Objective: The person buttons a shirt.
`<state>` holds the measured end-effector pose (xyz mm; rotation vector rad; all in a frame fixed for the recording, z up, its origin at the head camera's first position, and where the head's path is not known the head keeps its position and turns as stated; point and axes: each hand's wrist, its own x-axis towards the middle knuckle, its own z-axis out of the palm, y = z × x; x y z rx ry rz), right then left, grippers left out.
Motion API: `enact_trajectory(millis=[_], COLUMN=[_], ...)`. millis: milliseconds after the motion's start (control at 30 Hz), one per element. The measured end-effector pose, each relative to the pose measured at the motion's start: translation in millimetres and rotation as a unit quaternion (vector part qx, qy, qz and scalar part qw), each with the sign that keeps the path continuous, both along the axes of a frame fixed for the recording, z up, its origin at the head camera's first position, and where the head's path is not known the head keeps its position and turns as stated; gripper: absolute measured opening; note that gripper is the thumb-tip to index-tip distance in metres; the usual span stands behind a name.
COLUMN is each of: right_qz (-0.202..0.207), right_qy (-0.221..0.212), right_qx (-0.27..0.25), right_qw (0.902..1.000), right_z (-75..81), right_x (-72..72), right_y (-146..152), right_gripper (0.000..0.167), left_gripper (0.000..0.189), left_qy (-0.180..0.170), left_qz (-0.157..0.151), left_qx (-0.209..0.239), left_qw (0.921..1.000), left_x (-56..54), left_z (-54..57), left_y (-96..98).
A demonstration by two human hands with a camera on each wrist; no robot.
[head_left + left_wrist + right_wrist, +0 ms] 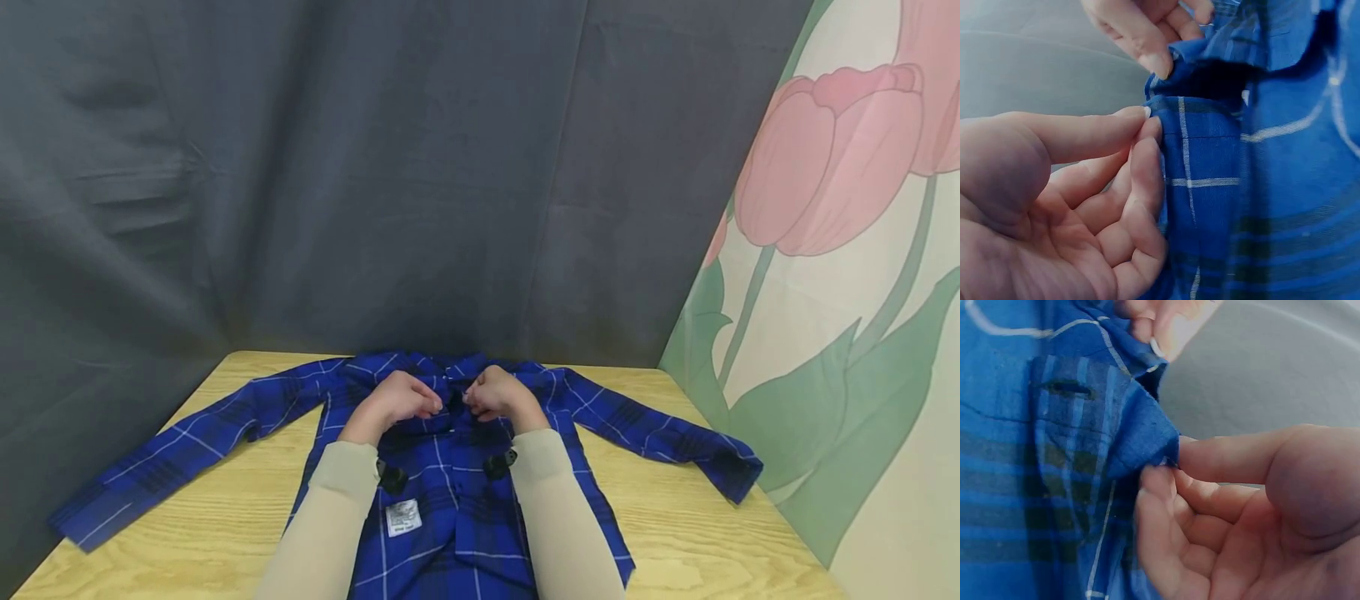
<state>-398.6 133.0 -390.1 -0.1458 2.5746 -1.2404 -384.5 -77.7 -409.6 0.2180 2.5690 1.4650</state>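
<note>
A blue plaid long-sleeved shirt (431,546) lies front up, its sleeves spread to both sides. Near the collar, my left hand (401,398) pinches one front edge between thumb and forefinger, the other fingers curled beneath. Opposite it, my right hand (498,395) pinches the other front edge, folding its corner over. A dark gap shows between the two edges. In the right wrist view, a buttonhole (1072,389) sits on the strip beside the right hand's fingers. A small white button (1245,95) appears near the left hand in the left wrist view.
The shirt lies on a light wooden table (682,533). A white printed label (403,517) shows on the shirt's lower front. Behind the table hangs a dark grey curtain (420,183). A tulip-patterned wall covering (847,333) stands along the right edge.
</note>
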Motion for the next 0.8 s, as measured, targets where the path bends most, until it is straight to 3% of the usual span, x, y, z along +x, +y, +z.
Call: enact_trajectory(millis=[167, 500, 800], right_qz=[-0.007, 0.006, -0.007], right_qy=[0.013, -0.002, 0.006], right_qx=[0.004, -0.011, -0.025], right_qw=[0.9999, 0.9999, 0.9996], right_z=[10.7, 4.5, 5.2], right_x=[1.5, 0.8, 1.5], right_y=[2, -8, -8], right_gripper=[0.016, 0.012, 0.012], left_gripper=[0.018, 0.015, 0.016], left_qy=[0.010, 0.035, 0.041], left_qz=[0.011, 0.033, 0.040], left_qx=[0.002, 0.028, 0.031], left_qw=[0.9999, 0.9984, 0.9979], left_x=[1.6, -1.8, -1.3], left_z=[6.7, -5.8, -7.7], left_y=[2.4, 18.8, 23.1])
